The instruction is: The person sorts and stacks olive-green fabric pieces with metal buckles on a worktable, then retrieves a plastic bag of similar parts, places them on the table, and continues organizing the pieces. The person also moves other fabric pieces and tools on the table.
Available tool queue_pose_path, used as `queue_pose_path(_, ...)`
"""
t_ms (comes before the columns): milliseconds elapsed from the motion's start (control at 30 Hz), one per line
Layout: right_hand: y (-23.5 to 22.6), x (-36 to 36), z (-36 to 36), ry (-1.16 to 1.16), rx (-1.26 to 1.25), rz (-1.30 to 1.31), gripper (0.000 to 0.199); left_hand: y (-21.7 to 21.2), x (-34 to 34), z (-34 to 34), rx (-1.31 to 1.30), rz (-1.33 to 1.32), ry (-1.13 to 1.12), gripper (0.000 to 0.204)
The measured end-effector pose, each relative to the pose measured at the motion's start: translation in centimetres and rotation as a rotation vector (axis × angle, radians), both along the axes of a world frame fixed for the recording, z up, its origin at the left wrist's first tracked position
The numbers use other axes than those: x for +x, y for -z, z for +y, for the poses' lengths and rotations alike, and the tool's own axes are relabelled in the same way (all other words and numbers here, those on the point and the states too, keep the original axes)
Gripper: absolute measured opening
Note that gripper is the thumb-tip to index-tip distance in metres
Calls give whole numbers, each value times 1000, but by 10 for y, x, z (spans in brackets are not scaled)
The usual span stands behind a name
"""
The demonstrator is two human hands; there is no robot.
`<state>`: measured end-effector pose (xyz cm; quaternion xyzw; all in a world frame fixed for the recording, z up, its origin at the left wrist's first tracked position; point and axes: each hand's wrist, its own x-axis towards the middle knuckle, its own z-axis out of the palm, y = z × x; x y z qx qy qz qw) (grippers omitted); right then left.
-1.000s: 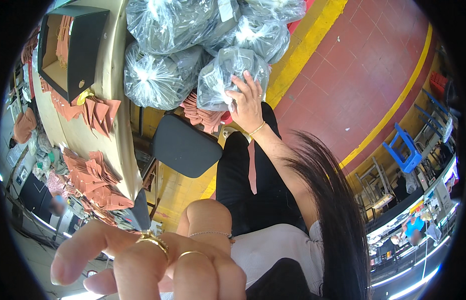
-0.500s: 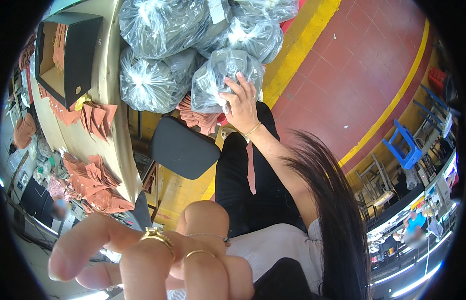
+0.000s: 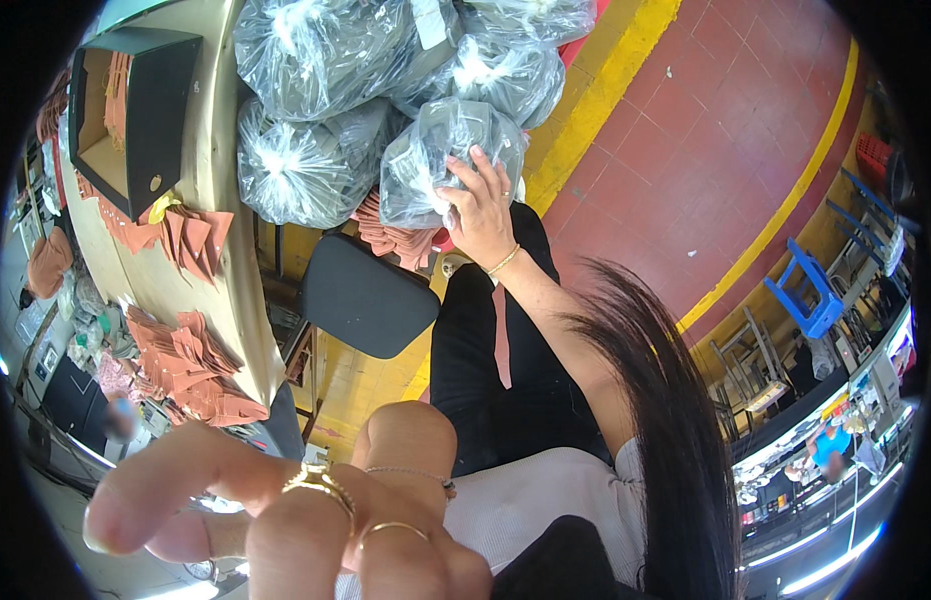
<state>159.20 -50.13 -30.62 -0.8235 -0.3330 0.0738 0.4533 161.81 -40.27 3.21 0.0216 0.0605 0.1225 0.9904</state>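
Observation:
My right hand [image 3: 477, 203] lies on a clear plastic bag [image 3: 415, 165] with grey contents, its fingers spread over the plastic. Several more such bags, knotted and bulging, are heaped beyond it, among them a knotted bag [image 3: 295, 165] to its left. My left hand [image 3: 315, 500] looms large at the lower left, raised close up. Its index finger stretches to the left, apart from the bent fingers, and nothing shows in it. Part of that hand is cut off by the lower edge.
On the left, a table [image 3: 210, 150] bears a black box [image 3: 165, 120] and stacks of orange-brown pieces [image 3: 190, 365]. A black stool seat [image 3: 370, 295] stands beside my legs. More orange-brown pieces [image 3: 395, 235] lie under the bags. Farther right is a blue stool [image 3: 810, 290] on the tiled floor.
My left hand has shifted slightly left and downward. My right hand stays on the bag, almost unmoved.

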Motion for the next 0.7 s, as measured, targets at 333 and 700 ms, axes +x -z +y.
queue_pose_path(333,2,0,1,8,-3,-6,50,2,-12,27,386,-40,47,52)
queue_pose_path(700,3,-1,3,12,-1,-11,51,11,-6,-9,320,-100,-356,63)
